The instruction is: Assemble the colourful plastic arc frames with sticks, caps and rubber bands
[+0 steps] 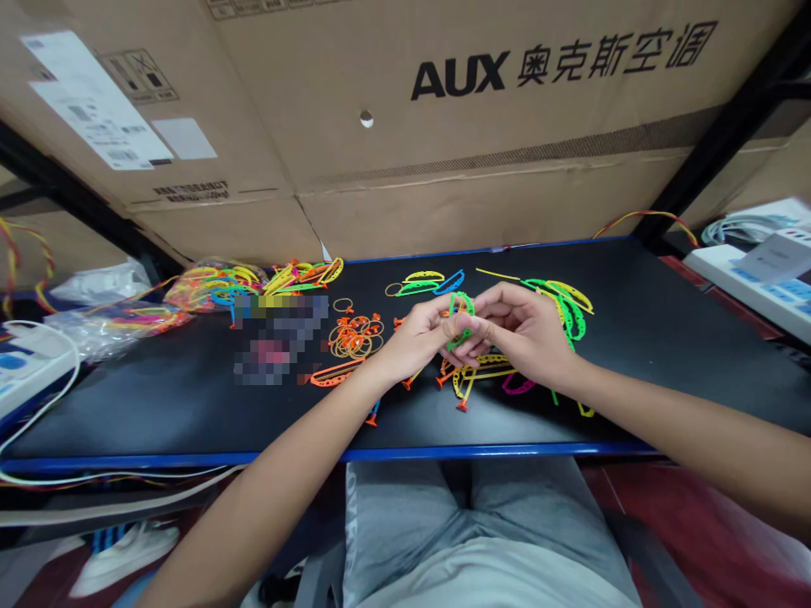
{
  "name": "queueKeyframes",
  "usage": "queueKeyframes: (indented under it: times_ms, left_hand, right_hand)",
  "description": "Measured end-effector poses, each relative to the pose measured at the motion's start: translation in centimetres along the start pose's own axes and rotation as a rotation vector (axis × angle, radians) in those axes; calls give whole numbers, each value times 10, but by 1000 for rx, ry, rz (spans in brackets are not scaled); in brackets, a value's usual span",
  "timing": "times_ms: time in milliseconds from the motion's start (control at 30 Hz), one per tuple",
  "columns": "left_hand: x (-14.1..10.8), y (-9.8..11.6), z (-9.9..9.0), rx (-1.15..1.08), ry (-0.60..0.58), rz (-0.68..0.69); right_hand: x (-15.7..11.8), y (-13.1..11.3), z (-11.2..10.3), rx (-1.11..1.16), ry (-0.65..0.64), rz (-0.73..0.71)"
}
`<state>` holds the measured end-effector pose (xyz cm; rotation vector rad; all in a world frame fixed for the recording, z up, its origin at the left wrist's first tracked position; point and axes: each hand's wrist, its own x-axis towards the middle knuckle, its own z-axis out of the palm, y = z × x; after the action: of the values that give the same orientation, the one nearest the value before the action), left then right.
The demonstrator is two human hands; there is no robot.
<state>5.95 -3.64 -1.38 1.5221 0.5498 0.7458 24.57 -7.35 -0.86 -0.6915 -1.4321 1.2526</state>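
Green bow [470, 305] seemingly between both grips [418, 333] [529, 331].

Black "AUX 奥克斯空调" lettering [568, 59] marks the cardboard box [380, 160] behind the worktop [190, 397]; smaller print is illegible.

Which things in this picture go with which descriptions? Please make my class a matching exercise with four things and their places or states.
Things:
1. Green plastic piece
2. Rubber bands
3. Cardboard box
4. Clear plastic bags

Places or states:
A. Standing behind the table
B. At the table's left end
C. Held up between the left hand and right hand
D. Heaped together with small orange pieces

Pairs: 1-C, 2-D, 3-A, 4-B
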Motion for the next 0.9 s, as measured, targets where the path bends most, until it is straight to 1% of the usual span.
queueKeyframes:
  times_ms: [100, 367, 633, 767, 900]
  left_hand:
    - [-2, 0, 0, -46, -37, -35]
    - [-2, 2, 2, -23, -58, -84]
    - [0, 2, 4, 17, 4, 53]
    - [0, 5, 6, -11, -31, 50]
    - [-1, 2, 5, -41, -75, 20]
  right_hand:
    - [-2, 1, 0, -23, 15, -21]
    - [-6, -2, 0, -68, 24, -94]
    - [-2, 0, -1, 43, -6, 21]
    - [-2, -1, -1, 79, -16, 49]
    - [-2, -2, -2, 60, -22, 66]
